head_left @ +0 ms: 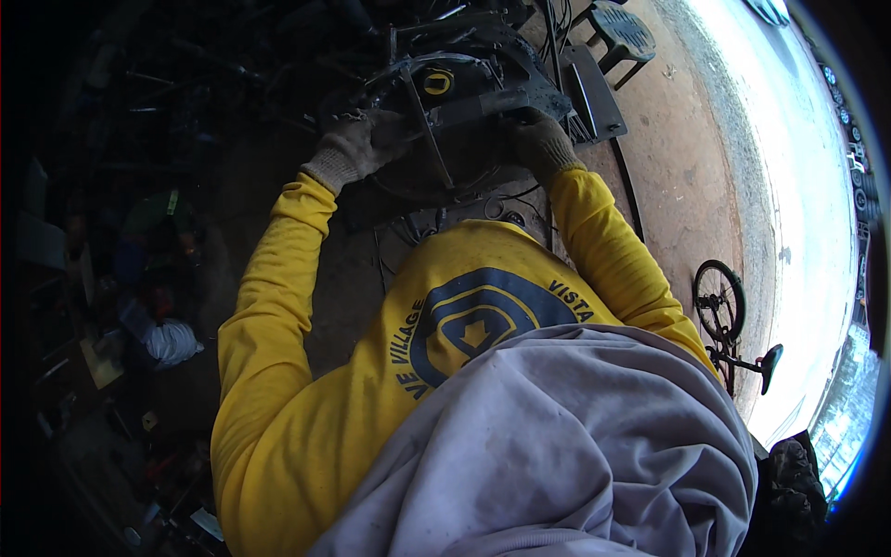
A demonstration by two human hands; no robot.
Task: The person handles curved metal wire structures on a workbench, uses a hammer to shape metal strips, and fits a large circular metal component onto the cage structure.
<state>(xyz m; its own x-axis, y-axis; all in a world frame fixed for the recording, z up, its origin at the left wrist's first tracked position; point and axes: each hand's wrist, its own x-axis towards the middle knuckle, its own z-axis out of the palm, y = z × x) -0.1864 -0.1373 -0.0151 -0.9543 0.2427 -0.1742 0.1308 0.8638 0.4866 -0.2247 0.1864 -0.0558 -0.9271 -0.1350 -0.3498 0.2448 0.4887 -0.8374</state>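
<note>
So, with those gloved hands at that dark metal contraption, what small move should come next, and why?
Probably settle the grey-gloved left hand and grey-gloved right hand more firmly before shifting anything. They're at opposite sides of the dark, curved metal assembly, and shadow obscures their fingers, so I can't confirm a secure grip.

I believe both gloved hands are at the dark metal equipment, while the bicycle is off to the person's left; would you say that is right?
Not quite: the bicycle is off to the person's right, as the head view shows. The left hand and right hand, both gloved, are indeed at the dark metal equipment.
</note>
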